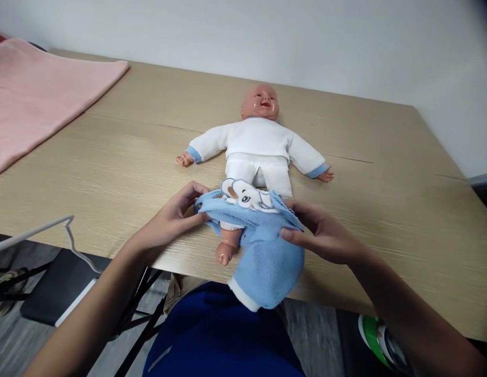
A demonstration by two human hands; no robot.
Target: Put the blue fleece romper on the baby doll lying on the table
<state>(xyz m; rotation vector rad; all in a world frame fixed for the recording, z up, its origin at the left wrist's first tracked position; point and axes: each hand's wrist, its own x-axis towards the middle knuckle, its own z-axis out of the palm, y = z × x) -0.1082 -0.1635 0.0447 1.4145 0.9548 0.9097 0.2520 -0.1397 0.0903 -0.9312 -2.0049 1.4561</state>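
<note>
A baby doll (pixel 259 141) in a white top and white trousers lies on its back on the wooden table (pixel 110 157), head away from me. Light blue fleece trousers (pixel 262 246) with an elephant patch are bunched over its lower legs. One bare foot pokes out below them, near the table's front edge. My left hand (pixel 174 214) pinches the left side of the blue waistband. The right side of it is gripped by my right hand (pixel 319 230). One blue leg with a white cuff hangs over the table's edge.
A pink cloth (pixel 35 94) lies spread at the table's far left. A white cable (pixel 43 230) runs off the front left edge. Below are a dark chair (pixel 51 293) and my blue-clad lap (pixel 212 335). A white wall stands behind the table.
</note>
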